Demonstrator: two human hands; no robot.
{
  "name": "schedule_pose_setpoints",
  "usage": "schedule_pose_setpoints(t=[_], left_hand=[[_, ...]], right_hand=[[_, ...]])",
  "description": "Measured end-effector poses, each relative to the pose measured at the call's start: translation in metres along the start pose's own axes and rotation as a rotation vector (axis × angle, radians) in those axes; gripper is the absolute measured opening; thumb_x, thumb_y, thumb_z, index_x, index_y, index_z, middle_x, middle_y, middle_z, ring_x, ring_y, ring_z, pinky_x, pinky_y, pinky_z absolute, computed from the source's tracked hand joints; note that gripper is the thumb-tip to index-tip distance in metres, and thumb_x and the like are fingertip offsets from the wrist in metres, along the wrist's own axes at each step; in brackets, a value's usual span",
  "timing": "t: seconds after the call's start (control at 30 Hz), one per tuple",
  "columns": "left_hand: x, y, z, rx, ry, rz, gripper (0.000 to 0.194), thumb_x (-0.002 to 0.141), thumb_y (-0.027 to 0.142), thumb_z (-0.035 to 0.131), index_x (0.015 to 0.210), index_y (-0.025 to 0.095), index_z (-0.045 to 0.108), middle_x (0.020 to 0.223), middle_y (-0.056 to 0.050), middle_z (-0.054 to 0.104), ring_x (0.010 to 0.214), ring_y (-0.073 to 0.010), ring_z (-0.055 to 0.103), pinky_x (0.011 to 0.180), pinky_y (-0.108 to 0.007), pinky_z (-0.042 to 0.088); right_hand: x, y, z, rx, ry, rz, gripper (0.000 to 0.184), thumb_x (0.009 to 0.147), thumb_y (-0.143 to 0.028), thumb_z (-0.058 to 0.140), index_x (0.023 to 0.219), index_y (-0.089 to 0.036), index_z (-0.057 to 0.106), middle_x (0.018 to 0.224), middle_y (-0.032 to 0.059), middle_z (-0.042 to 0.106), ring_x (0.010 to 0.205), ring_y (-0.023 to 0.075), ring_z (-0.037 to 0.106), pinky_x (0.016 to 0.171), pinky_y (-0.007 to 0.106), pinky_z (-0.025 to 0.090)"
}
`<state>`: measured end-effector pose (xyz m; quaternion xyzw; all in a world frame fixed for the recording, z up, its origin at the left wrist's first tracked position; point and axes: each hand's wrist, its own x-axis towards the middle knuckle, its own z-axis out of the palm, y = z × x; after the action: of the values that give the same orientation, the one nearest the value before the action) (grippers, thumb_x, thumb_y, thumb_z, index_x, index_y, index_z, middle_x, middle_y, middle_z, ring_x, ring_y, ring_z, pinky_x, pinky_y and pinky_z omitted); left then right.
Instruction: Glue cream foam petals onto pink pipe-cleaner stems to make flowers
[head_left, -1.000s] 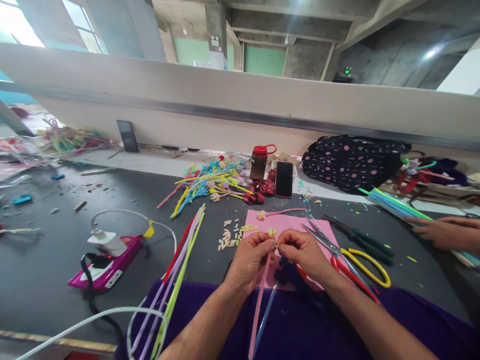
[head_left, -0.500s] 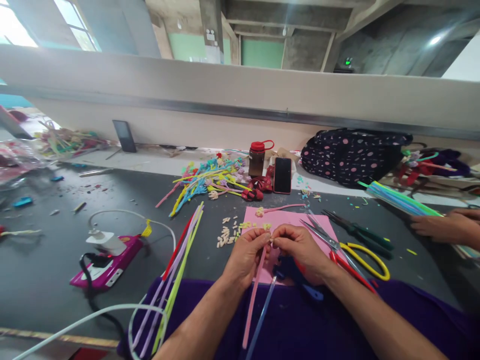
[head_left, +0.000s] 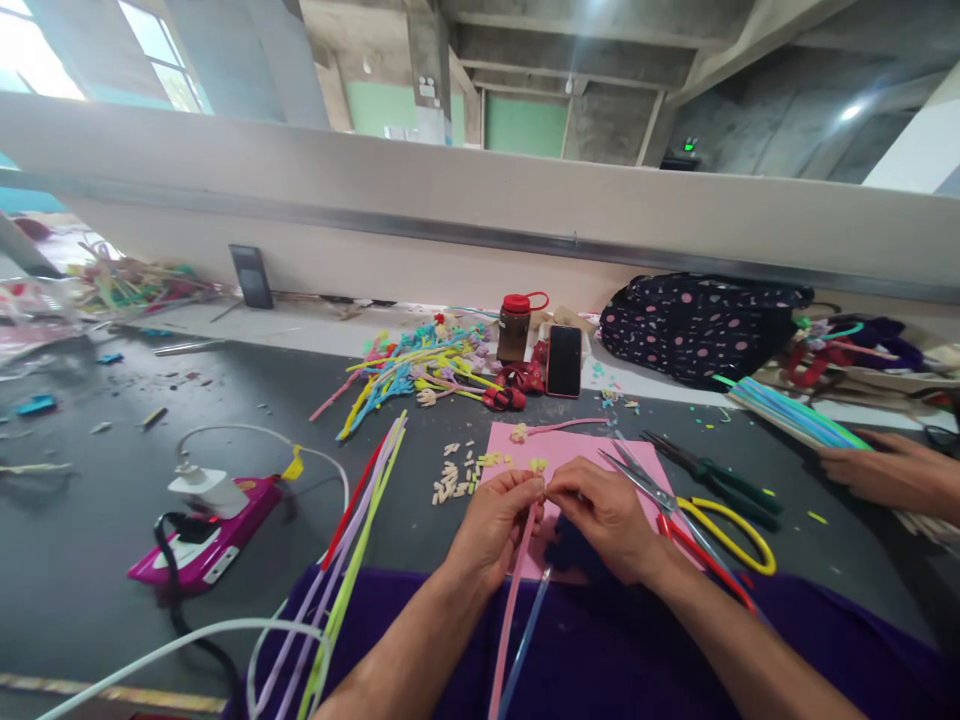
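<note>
My left hand point(head_left: 495, 525) is closed in a pinch on the top end of a long pink straw point(head_left: 510, 620) that hangs down toward my lap. My right hand point(head_left: 604, 515) is also closed, its fingertips pressed against the same straw tip, touching the left hand's fingers. A blue straw point(head_left: 525, 635) runs alongside the pink one. Both hands hover over a pink sheet point(head_left: 577, 450) on the dark table, where a finished pink flower-tipped straw point(head_left: 559, 427) and small yellow pieces point(head_left: 538, 464) lie.
Yellow-handled scissors point(head_left: 720, 520), red-handled scissors point(head_left: 675, 520) and green-handled scissors point(head_left: 720, 475) lie right of the sheet. Loose straws point(head_left: 360, 530), a pile of finished straw flowers point(head_left: 420, 370), a bottle point(head_left: 515, 325), a phone point(head_left: 564, 361), a dotted bag point(head_left: 697, 325), a pink power strip point(head_left: 202, 530). Another person's hand point(head_left: 885, 470) rests far right.
The view shifted slightly. My hands stay pinched together on the pink straw's tip, with only small finger movements.
</note>
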<state>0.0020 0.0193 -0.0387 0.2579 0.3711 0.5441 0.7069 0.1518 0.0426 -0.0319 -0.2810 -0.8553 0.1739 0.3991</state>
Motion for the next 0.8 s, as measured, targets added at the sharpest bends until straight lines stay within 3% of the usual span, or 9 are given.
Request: schedule_pose_setpoints(t=[0.2,0.4,0.8], left_hand=[[-0.003,0.006,0.001,0.053,0.018,-0.089,0.019,0.062,0.025,0.07,0.063,0.013,0.055,0.047,0.003,0.052,0.038,-0.0048,0.044,0.038,-0.015,0.032],[-0.006,0.012,0.001,0.196,-0.059,-0.192,0.022,0.063,0.027,0.066,0.053,0.014,0.051,0.04,0.004,0.047,0.03,-0.0036,0.036,0.032,-0.015,0.025],[-0.002,0.008,-0.003,0.33,-0.115,-0.344,0.023,0.067,0.031,0.061,0.056,0.011,0.061,0.039,0.003,0.049,0.027,-0.0053,0.037,0.029,-0.017,0.022]], right_hand=[[0.004,0.0,-0.015,-0.072,-0.05,0.003,0.01,0.088,-0.017,0.048,0.083,-0.019,0.057,0.076,0.004,0.062,0.071,0.0153,0.056,0.063,0.027,0.043],[0.009,0.001,-0.04,-0.093,-0.082,-0.019,0.01,0.089,-0.019,0.048,0.083,-0.019,0.056,0.078,0.0038,0.062,0.073,0.0148,0.057,0.067,0.026,0.043],[0.01,-0.005,-0.044,-0.275,-0.096,-0.212,0.011,0.087,-0.013,0.049,0.085,-0.018,0.059,0.085,0.006,0.064,0.081,0.0164,0.057,0.071,0.03,0.046]])
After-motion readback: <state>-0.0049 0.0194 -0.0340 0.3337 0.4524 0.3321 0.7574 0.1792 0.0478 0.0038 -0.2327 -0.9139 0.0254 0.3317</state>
